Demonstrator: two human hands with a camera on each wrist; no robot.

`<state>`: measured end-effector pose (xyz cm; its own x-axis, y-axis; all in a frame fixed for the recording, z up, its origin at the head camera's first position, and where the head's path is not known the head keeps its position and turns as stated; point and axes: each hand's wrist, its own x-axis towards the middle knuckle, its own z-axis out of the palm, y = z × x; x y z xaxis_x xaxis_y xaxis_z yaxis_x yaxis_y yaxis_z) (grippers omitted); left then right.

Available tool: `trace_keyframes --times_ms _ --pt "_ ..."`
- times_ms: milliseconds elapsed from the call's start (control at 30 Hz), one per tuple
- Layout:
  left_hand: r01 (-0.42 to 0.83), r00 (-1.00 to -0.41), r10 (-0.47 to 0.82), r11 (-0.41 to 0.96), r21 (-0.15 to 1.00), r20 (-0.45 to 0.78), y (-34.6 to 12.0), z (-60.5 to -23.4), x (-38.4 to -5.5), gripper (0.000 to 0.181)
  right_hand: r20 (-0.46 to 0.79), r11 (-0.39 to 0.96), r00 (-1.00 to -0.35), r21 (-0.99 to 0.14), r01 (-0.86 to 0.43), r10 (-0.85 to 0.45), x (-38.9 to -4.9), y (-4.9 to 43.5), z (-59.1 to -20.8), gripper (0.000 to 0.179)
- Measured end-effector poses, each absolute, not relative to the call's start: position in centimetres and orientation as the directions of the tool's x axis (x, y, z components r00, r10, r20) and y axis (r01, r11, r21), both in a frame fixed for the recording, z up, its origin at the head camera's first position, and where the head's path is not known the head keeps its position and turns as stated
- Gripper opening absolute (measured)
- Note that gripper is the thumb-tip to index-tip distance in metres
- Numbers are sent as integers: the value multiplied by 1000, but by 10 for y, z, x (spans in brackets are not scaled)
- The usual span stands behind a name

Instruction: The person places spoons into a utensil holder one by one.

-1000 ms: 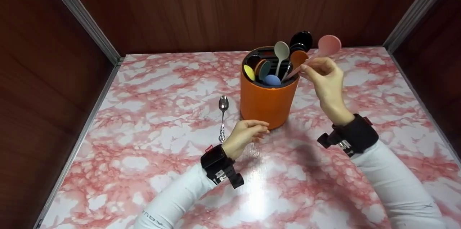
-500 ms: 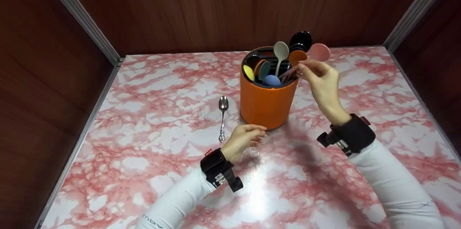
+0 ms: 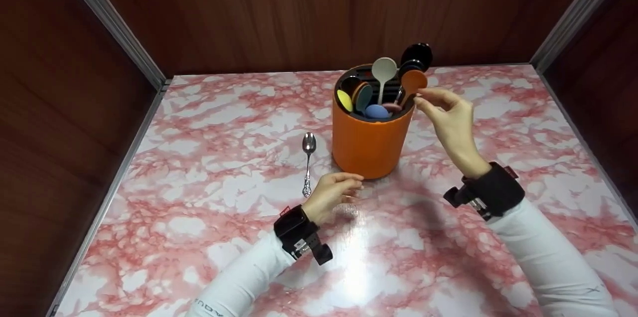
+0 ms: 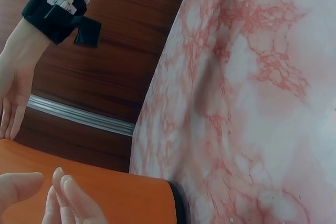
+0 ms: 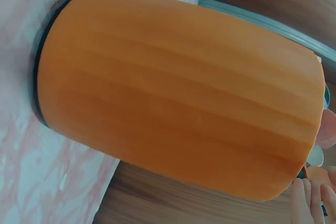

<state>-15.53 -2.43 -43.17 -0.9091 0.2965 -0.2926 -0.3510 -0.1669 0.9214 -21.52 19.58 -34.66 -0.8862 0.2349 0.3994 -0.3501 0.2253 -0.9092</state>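
Note:
A round orange utensil holder point(image 3: 369, 145) stands upright, with several spoons in its black insert. At its right rim is my right hand point(image 3: 451, 117), thumb and forefinger tips close together beside the neck of an orange spoon point(image 3: 414, 80); I cannot tell whether they pinch it. In the right wrist view the orange spoon point(image 5: 317, 174) shows among the fingertips point(image 5: 308, 187). Low in the insert sits a pink spoon point(image 3: 392, 107), next to a blue spoon point(image 3: 378, 111). My left hand point(image 3: 333, 192) hovers near the holder's base, fingers loosely bent, holding nothing.
A metal spoon point(image 3: 308, 150) lies on the pink marbled table point(image 3: 224, 157), left of the holder. Cream point(image 3: 384, 69), yellow point(image 3: 344, 100) and black point(image 3: 417, 55) spoon heads rise from the insert. Dark wooden panels point(image 3: 299, 13) enclose the back and sides.
The pink spoon went from my right hand down into the holder, and I let go of it. That hand is now at the orange spoon. My left hand drew back slightly.

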Motion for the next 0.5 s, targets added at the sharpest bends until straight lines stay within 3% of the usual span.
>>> trace_keyframes --times_ms 500 --pt "-399 -901 240 -129 908 -362 -37 -438 -167 28 273 32 -941 -962 -272 202 -199 210 -374 8"
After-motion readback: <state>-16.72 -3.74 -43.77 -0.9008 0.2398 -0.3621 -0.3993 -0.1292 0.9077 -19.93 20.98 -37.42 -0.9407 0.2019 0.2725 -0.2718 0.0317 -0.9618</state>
